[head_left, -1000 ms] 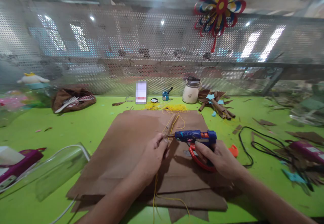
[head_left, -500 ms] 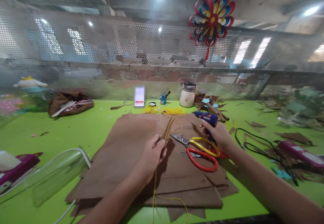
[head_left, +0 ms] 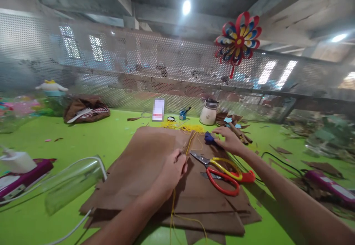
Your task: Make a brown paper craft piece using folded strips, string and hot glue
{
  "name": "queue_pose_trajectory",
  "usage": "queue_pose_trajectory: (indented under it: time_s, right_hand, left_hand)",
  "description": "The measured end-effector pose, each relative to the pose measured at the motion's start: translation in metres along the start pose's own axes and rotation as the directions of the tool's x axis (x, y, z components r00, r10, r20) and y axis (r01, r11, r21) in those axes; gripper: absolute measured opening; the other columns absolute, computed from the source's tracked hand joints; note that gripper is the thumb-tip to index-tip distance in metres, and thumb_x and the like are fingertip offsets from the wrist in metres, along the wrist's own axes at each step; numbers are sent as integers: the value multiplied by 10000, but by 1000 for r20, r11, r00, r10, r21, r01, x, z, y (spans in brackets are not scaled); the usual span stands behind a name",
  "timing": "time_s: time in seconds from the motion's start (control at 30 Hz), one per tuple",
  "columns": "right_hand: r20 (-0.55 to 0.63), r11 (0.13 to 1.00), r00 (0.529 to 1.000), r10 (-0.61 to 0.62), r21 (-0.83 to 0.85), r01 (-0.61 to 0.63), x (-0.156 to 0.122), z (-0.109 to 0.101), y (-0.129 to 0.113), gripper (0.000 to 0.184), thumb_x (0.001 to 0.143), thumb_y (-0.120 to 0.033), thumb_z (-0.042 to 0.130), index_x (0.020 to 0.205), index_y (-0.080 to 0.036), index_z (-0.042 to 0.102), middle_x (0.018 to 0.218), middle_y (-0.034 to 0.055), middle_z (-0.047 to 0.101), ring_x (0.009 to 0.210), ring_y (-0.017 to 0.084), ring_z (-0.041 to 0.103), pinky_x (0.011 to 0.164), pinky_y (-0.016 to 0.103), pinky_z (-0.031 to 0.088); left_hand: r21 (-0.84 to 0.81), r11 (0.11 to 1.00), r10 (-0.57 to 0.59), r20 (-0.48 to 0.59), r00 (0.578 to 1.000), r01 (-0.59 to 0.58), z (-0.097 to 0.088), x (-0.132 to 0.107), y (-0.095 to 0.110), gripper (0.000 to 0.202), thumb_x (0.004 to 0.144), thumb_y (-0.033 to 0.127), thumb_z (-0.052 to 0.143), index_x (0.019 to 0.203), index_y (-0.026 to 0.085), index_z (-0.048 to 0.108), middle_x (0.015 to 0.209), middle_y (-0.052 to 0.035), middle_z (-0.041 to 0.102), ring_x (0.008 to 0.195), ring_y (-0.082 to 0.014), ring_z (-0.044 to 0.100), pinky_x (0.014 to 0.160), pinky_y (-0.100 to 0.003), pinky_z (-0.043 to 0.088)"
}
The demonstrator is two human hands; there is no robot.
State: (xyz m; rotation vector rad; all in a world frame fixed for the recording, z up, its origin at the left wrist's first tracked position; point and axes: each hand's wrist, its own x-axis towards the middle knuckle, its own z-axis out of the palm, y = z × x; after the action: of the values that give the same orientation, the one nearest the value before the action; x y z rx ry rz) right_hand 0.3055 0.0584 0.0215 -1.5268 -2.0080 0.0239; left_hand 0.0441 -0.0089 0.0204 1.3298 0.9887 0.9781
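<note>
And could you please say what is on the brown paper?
On the brown paper are scissors, over a red tool, and yellow string; a blue tool is near its far right corner, by the right hand. Whatever lies beneath the left hand is hidden.

Yellow string (head_left: 191,142); brown paper (head_left: 146,160); red-yellow scissor handles (head_left: 236,191).

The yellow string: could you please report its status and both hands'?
Left hand closed on yellow string. Right hand by blue glue gun, grip unclear. Scissors close by on brown paper, possibly in the way.
</note>
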Motion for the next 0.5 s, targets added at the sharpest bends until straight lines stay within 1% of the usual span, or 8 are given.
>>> queue_pose_trajectory:
  time_s: [0.03,0.07,0.1,0.13,0.2,0.27,0.37,0.5]
  right_hand:
    - [8,985,1000,-20,173,18,-2,-4,-13,367,721,-209,566,1079,-146,615,1155,135,584,1024,234,537,837,358,440]
    - [47,938,999,-22,347,5,-3,-7,-26,409,742,-223,548,1143,-151,579,1182,126,575,979,211,568,815,348,459]
    - [97,884,995,-39,468,-10,-4,-8,-39,450,744,-232,555,1187,-152,547,1192,122,573,979,202,576,815,343,465]
    - [144,849,987,-69,528,-18,-5,-8,-51,473,731,-238,582,1194,-149,539,1192,119,574,1004,198,568,832,336,460]
    - [200,824,976,-81,565,-47,-7,-6,-67,417,738,-270,594,1134,-140,574,1108,106,620,976,188,581,843,335,452]
    - [200,831,978,-61,553,-61,-7,-3,-72,296,775,-320,561,989,-130,633,936,80,666,879,173,601,817,327,450]
    - [151,842,987,-53,538,-38,-7,-2,-63,281,816,-369,512,760,-129,648,742,40,644,744,147,582,744,290,440]
    - [146,840,986,-80,543,-12,-6,-2,-51,282,823,-365,509,727,-133,637,705,26,619,697,132,560,702,260,425]
  left_hand:
    - [0,1000,-7,11,1000,7,1,-2,2,200,757,366,434,678,184,414,481,69,390,413,-63,303,408,-181,209]
    - [-4,1000,-13,22,1000,13,1,-3,4,196,758,367,434,693,182,425,484,71,391,411,-62,303,409,-182,212]
    - [-13,1000,-17,35,999,18,2,-5,6,190,761,364,432,711,180,435,487,72,392,409,-61,299,411,-181,214]
    - [-23,999,-21,49,999,22,2,-6,7,184,765,359,430,724,180,440,490,74,393,408,-59,295,412,-181,214]
    - [-44,998,-30,80,996,34,2,-7,10,171,768,345,427,736,178,441,490,75,394,408,-57,289,411,-178,209]
    - [-65,997,-44,117,992,52,1,-8,11,160,768,333,431,737,177,442,488,74,392,413,-56,287,409,-175,197]
    - [-87,993,-60,178,982,77,1,-8,11,157,772,326,432,732,175,440,488,72,391,416,-56,271,403,-174,178]
    - [-103,990,-68,224,972,93,1,-9,11,168,791,329,431,730,172,432,496,69,387,426,-52,253,400,-171,163]
